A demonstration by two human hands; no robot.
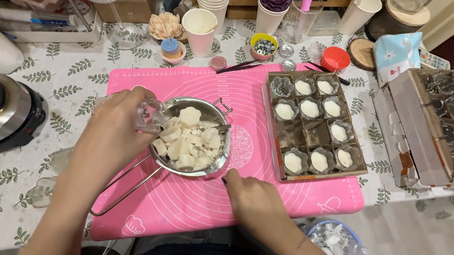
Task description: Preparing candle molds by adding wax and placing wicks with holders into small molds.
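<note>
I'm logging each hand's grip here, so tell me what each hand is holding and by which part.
The left hand grips a small clear glass holder by its side, tilted over the metal pot of white wax chunks. The right hand holds nothing, resting on the pink mat.

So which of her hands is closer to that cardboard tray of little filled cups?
The right hand: it rests on the pink mat just left of the cardboard tray. The left hand is farther, beyond the metal pot.
</note>
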